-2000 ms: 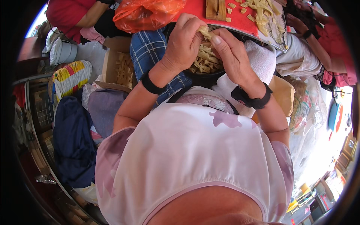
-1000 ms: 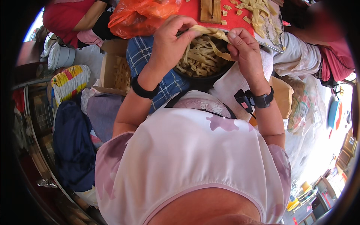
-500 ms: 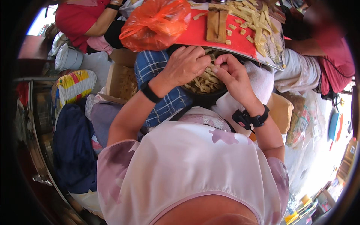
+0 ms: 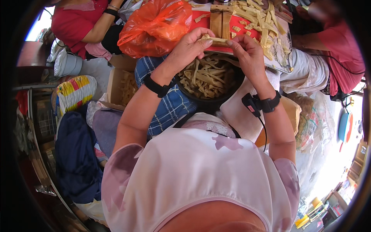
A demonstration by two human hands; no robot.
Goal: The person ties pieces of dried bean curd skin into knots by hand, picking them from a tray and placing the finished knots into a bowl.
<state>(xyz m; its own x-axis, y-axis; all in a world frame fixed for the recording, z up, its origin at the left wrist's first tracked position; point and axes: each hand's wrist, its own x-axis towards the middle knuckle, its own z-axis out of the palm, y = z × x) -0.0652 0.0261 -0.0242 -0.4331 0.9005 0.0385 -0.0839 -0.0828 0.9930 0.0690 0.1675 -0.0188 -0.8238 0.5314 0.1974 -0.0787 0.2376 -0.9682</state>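
The left hand (image 4: 186, 51) has moved out from over the black pot (image 4: 236, 85), pinching one end of a pale strip (image 4: 219, 40); the strip now spans the hands, apart from the pot's heap (image 4: 206, 77), seemingly singled out; the right hand (image 4: 248, 51) pinches its other end.

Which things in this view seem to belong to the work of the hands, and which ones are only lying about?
Seem to belong:
pale strip, held by left hand and right hand
black bowl of similar strips
wooden block, just beyond the hands

Seem only lying about:
grey bucket
yellow, white and red sack
dark blue cloth
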